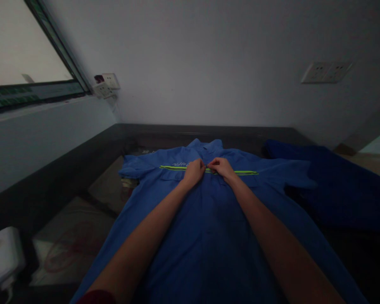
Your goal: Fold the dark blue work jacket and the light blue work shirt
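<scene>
A blue short-sleeved work shirt [190, 228] lies spread out front side up, its collar at the far end. A yellow-green stripe [172, 168] crosses its chest, with pale lettering above the stripe on the left. My left hand [194, 171] pinches the front placket at stripe height. Close beside it, my right hand [221, 167] also has thumb and fingers pinched together on the placket. Whatever small fastener may lie between the fingertips is too small to make out. Both forearms reach over the lower part of the shirt.
Dark blue cloth [342, 185] lies to the right. A white device [3, 257] stands at the lower left. Behind is a wall with a socket panel [326, 72] and further sockets [109, 82] near the window [25, 46]. A dark ledge [164, 128] runs along the wall.
</scene>
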`<state>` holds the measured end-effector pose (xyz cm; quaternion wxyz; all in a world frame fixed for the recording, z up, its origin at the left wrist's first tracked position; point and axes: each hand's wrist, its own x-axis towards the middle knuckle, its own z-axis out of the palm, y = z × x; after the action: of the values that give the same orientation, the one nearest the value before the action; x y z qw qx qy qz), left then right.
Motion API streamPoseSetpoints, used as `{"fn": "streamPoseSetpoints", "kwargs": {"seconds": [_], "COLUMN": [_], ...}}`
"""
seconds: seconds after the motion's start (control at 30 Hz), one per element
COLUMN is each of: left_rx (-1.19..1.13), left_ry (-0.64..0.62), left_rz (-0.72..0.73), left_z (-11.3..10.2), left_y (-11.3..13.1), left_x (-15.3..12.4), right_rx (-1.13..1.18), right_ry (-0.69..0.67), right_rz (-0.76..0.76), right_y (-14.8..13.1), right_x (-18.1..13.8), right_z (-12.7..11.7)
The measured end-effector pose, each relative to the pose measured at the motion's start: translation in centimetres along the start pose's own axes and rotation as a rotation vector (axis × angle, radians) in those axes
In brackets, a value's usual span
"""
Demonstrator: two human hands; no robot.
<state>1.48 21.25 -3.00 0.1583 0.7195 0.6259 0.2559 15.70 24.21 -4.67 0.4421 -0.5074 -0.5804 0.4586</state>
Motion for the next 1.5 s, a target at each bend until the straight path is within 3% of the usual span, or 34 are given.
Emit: {"fn": "streamPoseSetpoints", "kwargs": {"seconds": [0.33, 0.67, 0.93, 1.2, 1.33, 1.5], "left_rx": [-0.196, -0.027, -0.125, -0.053, 0.131, 0.264], "left_ry": [-0.041, 0.017, 0.001, 0.043, 0.103, 0.012], "left_rz": [-0.110, -0.048, -0.089, -0.042, 0.054, 0.162], "left_z": [-0.3, 0.4, 0.8, 0.7, 0.4, 0.8], "left_y": [-0.3, 0.0, -0.6, -0.5, -0.1, 0.1], "left_x": [0.5, 0.0, 0.5, -0.3, -1.0, -1.2], "right_rx": [-0.027, -0.077, -0.086, -0.453, -0.881, -1.124], "right_ry": [0.015, -0.001, -0.042, 0.007, 0.087, 0.049], "right_rz": [-0.027, -0.036, -0.040, -0.179, -0.307, -0.218], "right_y": [0.1, 0.6, 0.5, 0.6, 1.1, 1.6], "right_x": [0.2, 0.4, 0.4, 0.8, -0.1, -1.1], "right_z": [0.2, 0.0, -0.3, -0.9, -0.9, -0.6]}}
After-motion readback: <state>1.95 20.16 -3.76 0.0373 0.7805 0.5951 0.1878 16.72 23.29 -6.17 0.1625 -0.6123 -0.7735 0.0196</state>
